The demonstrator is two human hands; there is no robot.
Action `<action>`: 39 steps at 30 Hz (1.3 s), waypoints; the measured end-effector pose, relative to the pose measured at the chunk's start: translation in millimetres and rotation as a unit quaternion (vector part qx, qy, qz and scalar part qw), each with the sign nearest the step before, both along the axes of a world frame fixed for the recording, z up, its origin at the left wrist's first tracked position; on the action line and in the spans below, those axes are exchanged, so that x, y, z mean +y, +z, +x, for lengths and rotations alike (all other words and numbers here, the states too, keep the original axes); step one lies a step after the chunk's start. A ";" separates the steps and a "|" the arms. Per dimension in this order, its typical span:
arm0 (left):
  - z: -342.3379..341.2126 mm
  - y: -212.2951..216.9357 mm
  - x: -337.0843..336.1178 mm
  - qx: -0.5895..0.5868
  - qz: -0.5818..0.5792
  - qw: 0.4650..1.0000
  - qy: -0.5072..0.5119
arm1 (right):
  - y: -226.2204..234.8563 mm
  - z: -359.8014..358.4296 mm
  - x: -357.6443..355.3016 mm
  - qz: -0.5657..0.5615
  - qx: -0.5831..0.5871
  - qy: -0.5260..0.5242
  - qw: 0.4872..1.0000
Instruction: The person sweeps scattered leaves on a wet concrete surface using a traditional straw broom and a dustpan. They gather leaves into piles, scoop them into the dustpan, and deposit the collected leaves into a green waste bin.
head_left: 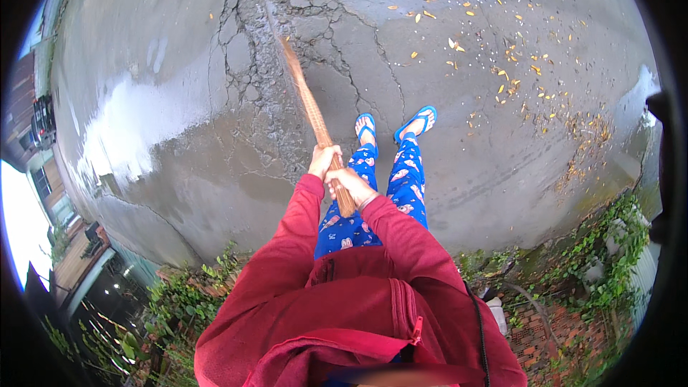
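A long brown stick broom (308, 100), bound from thin twigs, slants from my waist out to the far left. My left hand (324, 160) is wrapped round its shaft, farther along than my right. Closer to my body, my right hand (352, 185) grips it near its thick butt end. The broom's thin far tips reach over cracked, broken concrete (251, 43) and look blurred. Yellow fallen leaves (512, 75) lie scattered on the grey ground to the right, apart from the broom.
A denser leaf pile (589, 140) lies at the far right. My feet stand in blue flip-flops (417, 123). Wet, shiny puddles (125, 129) spread on the left. Green plants (193, 290) and a brick patch (555, 326) border the pavement behind me. A dark vehicle (43, 122) stands at the left edge.
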State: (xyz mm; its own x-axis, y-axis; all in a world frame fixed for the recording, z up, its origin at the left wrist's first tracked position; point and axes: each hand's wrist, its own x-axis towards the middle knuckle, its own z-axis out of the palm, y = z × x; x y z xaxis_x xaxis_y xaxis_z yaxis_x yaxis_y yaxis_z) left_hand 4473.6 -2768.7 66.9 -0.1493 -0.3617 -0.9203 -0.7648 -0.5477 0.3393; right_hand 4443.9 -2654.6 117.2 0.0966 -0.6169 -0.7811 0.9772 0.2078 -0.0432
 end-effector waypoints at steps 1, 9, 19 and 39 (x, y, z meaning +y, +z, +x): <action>-11.6 -7.2 10.9 -0.023 -0.041 0.997 -0.068 | -4.6 -8.6 9.1 -0.008 -0.008 -0.040 0.999; -112.7 -35.7 204.2 0.064 0.079 0.943 -0.318 | 14.2 -58.2 172.7 0.196 0.008 -0.237 0.951; -58.2 31.4 99.1 0.160 0.102 0.977 -0.101 | 46.3 -21.0 79.0 0.136 0.071 -0.075 0.985; -70.1 -14.8 93.3 0.189 0.109 0.966 -0.138 | 23.3 -31.9 67.3 0.172 0.128 -0.069 0.974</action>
